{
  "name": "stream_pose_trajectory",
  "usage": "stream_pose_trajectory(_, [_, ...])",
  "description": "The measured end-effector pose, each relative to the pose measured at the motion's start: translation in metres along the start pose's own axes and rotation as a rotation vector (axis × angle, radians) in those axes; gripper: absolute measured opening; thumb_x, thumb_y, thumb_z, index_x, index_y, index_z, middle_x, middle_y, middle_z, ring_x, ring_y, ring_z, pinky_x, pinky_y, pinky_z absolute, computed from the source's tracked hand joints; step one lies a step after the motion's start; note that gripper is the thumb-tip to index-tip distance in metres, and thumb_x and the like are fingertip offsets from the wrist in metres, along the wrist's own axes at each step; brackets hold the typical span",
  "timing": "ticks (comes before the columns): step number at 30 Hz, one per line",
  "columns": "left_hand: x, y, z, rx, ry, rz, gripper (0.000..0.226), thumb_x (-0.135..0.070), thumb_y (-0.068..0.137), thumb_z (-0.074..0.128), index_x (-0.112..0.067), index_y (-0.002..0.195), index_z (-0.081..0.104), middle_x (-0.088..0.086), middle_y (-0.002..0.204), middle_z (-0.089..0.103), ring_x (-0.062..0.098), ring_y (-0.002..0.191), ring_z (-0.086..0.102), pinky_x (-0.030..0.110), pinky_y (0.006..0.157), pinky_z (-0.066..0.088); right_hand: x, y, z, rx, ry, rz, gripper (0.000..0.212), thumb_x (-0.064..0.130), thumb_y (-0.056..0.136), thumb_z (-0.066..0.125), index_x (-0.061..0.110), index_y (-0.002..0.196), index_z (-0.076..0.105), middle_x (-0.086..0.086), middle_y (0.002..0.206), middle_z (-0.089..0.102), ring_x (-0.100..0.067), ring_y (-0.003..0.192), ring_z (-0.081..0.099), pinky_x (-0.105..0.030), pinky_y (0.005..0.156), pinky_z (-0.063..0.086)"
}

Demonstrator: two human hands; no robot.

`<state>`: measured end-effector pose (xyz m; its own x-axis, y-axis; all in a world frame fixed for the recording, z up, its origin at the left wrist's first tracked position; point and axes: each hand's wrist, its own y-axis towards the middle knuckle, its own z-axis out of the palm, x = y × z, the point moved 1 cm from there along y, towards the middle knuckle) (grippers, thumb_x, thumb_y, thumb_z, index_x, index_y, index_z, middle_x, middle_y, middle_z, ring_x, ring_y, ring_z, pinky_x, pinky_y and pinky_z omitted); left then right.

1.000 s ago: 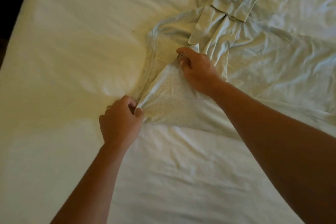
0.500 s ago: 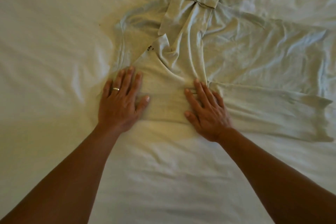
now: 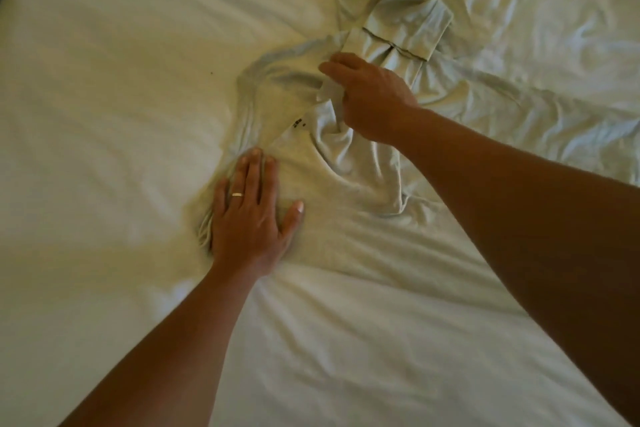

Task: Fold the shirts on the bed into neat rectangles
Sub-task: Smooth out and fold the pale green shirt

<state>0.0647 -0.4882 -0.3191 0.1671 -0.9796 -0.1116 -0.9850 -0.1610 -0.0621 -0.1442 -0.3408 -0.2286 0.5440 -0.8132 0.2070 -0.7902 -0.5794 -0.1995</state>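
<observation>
While the left hand point(image 3: 252, 215) stays flat, fingers straight, on the shirt point(image 3: 311, 177) lying rumpled on the bed point(image 3: 104, 80), the right hand point(image 3: 370, 97) has lifted to pinch a bunched sleeve point(image 3: 332, 135), so spreading comes before folding.
</observation>
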Motion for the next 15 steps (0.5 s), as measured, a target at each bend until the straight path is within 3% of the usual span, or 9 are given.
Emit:
stream_pose_trajectory(2, [0.001, 0.002, 0.005, -0.015, -0.011, -0.002, 0.081, -0.064, 0.098, 0.03, -0.013, 0.16, 0.023, 0.01, 0.168, 0.018, 0.027, 0.154, 0.019, 0.05, 0.119, 0.019, -0.003, 0.016, 0.003, 0.109, -0.122, -0.086, 0.057, 0.02, 0.099, 0.05, 0.033, 0.152, 0.036, 0.005, 0.161, 0.031, -0.031, 0.134, 0.046, -0.05, 0.099, 0.048])
stream_pose_trajectory(5, [0.001, 0.001, 0.009, -0.034, -0.014, -0.002, 0.081, -0.063, 0.097, 0.033, -0.013, 0.16, 0.023, 0.01, 0.168, 0.019, 0.027, 0.154, 0.019, 0.049, 0.119, 0.018, -0.014, 0.024, 0.008, 0.079, -0.234, -0.126, 0.04, 0.028, 0.1, 0.051, 0.023, 0.139, 0.054, -0.006, 0.142, 0.047, -0.033, 0.122, 0.051, -0.05, 0.091, 0.051])
stream_pose_trajectory(9, [0.0, 0.001, 0.008, -0.007, -0.02, -0.004, 0.082, -0.064, 0.097, 0.032, -0.013, 0.161, 0.02, 0.01, 0.168, 0.016, 0.027, 0.155, 0.017, 0.049, 0.119, 0.016, -0.031, 0.003, 0.006, -0.194, -0.148, -0.045, 0.021, 0.017, 0.097, 0.055, 0.008, 0.112, 0.065, -0.016, 0.121, 0.055, -0.039, 0.107, 0.058, -0.049, 0.08, 0.053])
stream_pose_trajectory(11, [-0.001, 0.001, 0.006, -0.004, -0.023, -0.008, 0.082, -0.063, 0.096, 0.031, -0.013, 0.161, 0.021, 0.011, 0.168, 0.017, 0.028, 0.154, 0.018, 0.05, 0.118, 0.018, -0.038, -0.026, 0.006, -0.349, -0.032, 0.065, 0.013, 0.012, 0.093, 0.056, 0.006, 0.098, 0.066, -0.015, 0.105, 0.061, -0.038, 0.088, 0.063, -0.042, 0.066, 0.051])
stream_pose_trajectory(13, [-0.002, 0.0, 0.002, -0.015, -0.02, -0.013, 0.082, -0.062, 0.096, 0.032, -0.011, 0.16, 0.024, 0.012, 0.167, 0.02, 0.029, 0.153, 0.021, 0.051, 0.117, 0.02, -0.041, -0.07, 0.007, -0.481, 0.028, 0.191, 0.006, 0.009, 0.089, 0.06, 0.006, 0.089, 0.065, -0.012, 0.087, 0.061, -0.028, 0.062, 0.055, -0.035, 0.053, 0.046])
stream_pose_trajectory(15, [-0.003, 0.0, 0.0, -0.041, -0.006, -0.013, 0.081, -0.061, 0.096, 0.033, -0.01, 0.158, 0.027, 0.013, 0.166, 0.023, 0.031, 0.152, 0.025, 0.052, 0.116, 0.022, -0.034, -0.124, 0.014, -0.542, 0.087, 0.274, 0.002, 0.006, 0.083, 0.066, 0.006, 0.082, 0.065, -0.01, 0.076, 0.058, -0.02, 0.053, 0.043, -0.03, 0.048, 0.041])
